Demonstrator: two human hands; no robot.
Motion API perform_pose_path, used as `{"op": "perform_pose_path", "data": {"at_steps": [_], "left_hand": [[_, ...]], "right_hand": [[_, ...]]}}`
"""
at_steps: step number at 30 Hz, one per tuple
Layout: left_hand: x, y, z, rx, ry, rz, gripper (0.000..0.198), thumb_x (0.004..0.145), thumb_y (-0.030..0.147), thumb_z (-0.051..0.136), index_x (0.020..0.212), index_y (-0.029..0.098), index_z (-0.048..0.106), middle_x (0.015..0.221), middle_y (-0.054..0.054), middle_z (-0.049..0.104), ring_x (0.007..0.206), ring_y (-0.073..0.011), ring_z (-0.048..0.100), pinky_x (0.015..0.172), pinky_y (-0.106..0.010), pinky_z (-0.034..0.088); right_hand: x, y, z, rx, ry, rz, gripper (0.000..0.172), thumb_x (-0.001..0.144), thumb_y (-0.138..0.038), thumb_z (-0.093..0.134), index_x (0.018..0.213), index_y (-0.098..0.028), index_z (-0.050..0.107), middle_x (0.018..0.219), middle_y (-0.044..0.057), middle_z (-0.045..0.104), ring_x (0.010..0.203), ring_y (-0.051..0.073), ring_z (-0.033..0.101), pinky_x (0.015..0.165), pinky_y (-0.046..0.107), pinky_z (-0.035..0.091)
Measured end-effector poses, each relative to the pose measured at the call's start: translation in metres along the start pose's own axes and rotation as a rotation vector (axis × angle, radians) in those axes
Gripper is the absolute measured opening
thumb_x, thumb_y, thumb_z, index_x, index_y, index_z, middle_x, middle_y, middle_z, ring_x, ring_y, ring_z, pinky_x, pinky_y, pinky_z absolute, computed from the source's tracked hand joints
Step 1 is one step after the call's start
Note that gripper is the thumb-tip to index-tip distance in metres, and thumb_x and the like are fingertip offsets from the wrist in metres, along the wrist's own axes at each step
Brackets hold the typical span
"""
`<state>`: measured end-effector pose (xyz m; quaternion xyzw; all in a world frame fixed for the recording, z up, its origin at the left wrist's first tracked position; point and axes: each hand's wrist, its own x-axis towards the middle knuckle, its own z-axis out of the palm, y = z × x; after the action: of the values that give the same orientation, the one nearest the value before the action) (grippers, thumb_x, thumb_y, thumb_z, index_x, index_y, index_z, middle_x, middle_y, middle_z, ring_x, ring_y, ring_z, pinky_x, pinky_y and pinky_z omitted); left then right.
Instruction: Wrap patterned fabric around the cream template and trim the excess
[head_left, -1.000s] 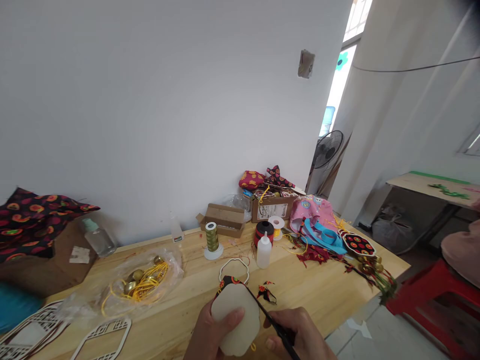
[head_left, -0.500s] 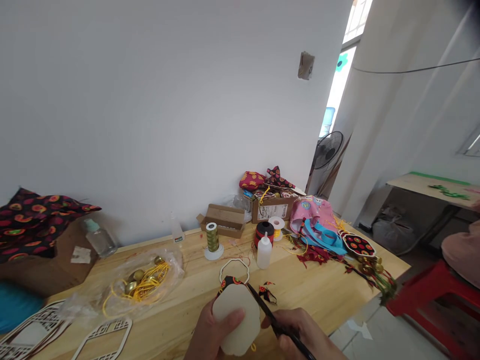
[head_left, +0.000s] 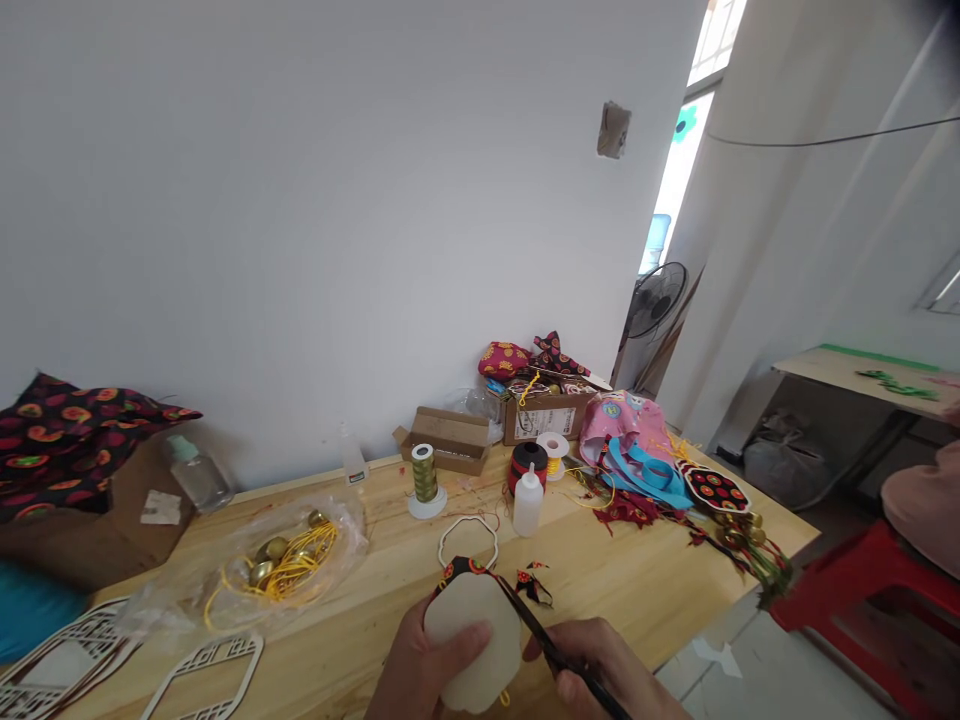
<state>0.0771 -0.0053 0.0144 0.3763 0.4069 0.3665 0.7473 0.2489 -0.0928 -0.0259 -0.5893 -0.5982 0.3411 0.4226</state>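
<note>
Near the front edge of the table, my left hand (head_left: 429, 655) grips a pale, scallop-edged panel (head_left: 472, 670), its thumb flat on the face. Black fabric with a red and orange pattern (head_left: 463, 569) shows along the panel's top edge, and a bit of yellow cord (head_left: 504, 697) pokes out below. My right hand (head_left: 596, 660) is closed round long black scissors (head_left: 534, 630), whose tips lie against the panel's upper right edge at the fabric. Fingers partly hide the scissors' handles. Just beyond are a thin scalloped ring (head_left: 468, 541) and patterned fabric scraps (head_left: 534, 584).
A white squeeze bottle (head_left: 529, 503), a green thread spool (head_left: 425, 478) and an open small carton (head_left: 450, 440) stand behind. Left are a plastic bag with bells and yellow cords (head_left: 289, 560) and cut-out frames (head_left: 206, 680). Blue ribbon (head_left: 651, 475) lies right; a red stool (head_left: 870, 610) is beyond.
Both hands, the panel and the scissors stay almost in place, with only a very slight shift at the panel's top edge. Nothing has been let go.
</note>
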Motion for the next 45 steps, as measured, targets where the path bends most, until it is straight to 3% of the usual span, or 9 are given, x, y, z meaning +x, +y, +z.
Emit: {"op": "perform_pose_path", "data": {"at_steps": [8,15,20,23,29,33,39,42,45], "left_hand": [[0.003,-0.012,-0.004,0.05,-0.016,0.006,0.05,0.041,0.03,0.081,0.08,0.009,0.061,0.064,-0.009,0.071,0.057,-0.0226,0.063,0.052,-0.032,0.051],[-0.001,-0.005,0.001,0.024,-0.049,-0.009,0.046,0.04,0.029,0.082,0.077,0.01,0.064,0.063,-0.007,0.071,0.055,-0.0203,0.063,0.049,-0.027,0.049],[-0.001,-0.003,0.001,0.026,-0.057,0.0,0.042,0.04,0.029,0.082,0.074,0.01,0.064,0.06,-0.007,0.07,0.052,-0.0186,0.061,0.046,-0.026,0.047],[-0.001,-0.003,0.0,0.028,-0.051,0.004,0.04,0.041,0.028,0.081,0.074,0.011,0.064,0.061,-0.007,0.07,0.053,-0.0181,0.06,0.046,-0.026,0.047],[-0.002,-0.001,0.0,0.03,-0.062,-0.004,0.043,0.041,0.028,0.081,0.075,0.01,0.063,0.06,-0.007,0.069,0.053,-0.0186,0.06,0.047,-0.026,0.047],[-0.001,-0.004,-0.004,0.03,-0.05,-0.012,0.044,0.041,0.027,0.081,0.077,0.01,0.062,0.061,-0.007,0.069,0.053,-0.0186,0.06,0.047,-0.026,0.046],[0.004,-0.006,-0.013,0.077,-0.107,0.001,0.051,0.041,0.03,0.081,0.084,0.01,0.061,0.068,-0.009,0.069,0.054,-0.02,0.06,0.048,-0.03,0.047],[0.004,-0.001,-0.014,0.127,-0.119,-0.008,0.049,0.041,0.03,0.081,0.082,0.011,0.062,0.067,-0.008,0.069,0.054,-0.0192,0.059,0.048,-0.028,0.046],[0.003,0.006,-0.012,0.163,-0.22,0.01,0.048,0.042,0.032,0.079,0.082,0.01,0.063,0.066,-0.008,0.068,0.056,-0.0189,0.059,0.048,-0.026,0.045]], "right_hand": [[0.006,0.012,0.007,-0.02,0.057,-0.067,0.047,0.074,-0.055,0.05,0.096,-0.014,0.06,0.074,0.004,0.055,0.063,0.018,0.051,0.055,0.024,0.041],[0.008,0.012,0.002,-0.106,0.111,-0.192,0.045,0.071,-0.053,0.055,0.095,-0.015,0.061,0.078,0.005,0.056,0.058,0.015,0.051,0.053,0.023,0.043],[0.007,0.015,-0.002,-0.146,0.03,-0.162,0.048,0.072,-0.055,0.052,0.091,-0.013,0.063,0.072,0.004,0.055,0.056,0.014,0.05,0.05,0.021,0.041],[0.009,0.015,-0.002,-0.167,0.059,-0.179,0.053,0.072,-0.057,0.051,0.091,-0.01,0.063,0.072,0.005,0.053,0.054,0.013,0.049,0.048,0.022,0.04],[0.017,-0.007,-0.009,-0.247,-0.076,-0.212,0.054,0.075,-0.06,0.043,0.077,-0.011,0.065,0.054,0.0,0.049,0.049,0.011,0.043,0.044,0.019,0.035],[0.017,-0.009,-0.015,-0.287,-0.067,-0.257,0.052,0.075,-0.059,0.044,0.077,-0.012,0.065,0.059,0.003,0.056,0.053,0.014,0.048,0.048,0.02,0.039],[0.008,0.006,-0.021,-0.278,0.033,-0.265,0.05,0.072,-0.053,0.055,0.095,-0.009,0.059,0.081,0.011,0.061,0.068,0.019,0.056,0.061,0.025,0.044],[0.011,-0.003,-0.028,-0.325,-0.057,-0.282,0.044,0.074,-0.052,0.054,0.087,-0.011,0.062,0.069,0.006,0.061,0.058,0.015,0.053,0.056,0.022,0.041],[0.017,-0.018,-0.036,-0.372,-0.149,-0.279,0.04,0.074,-0.053,0.052,0.076,-0.014,0.065,0.052,0.001,0.055,0.049,0.013,0.046,0.051,0.021,0.037]]}}
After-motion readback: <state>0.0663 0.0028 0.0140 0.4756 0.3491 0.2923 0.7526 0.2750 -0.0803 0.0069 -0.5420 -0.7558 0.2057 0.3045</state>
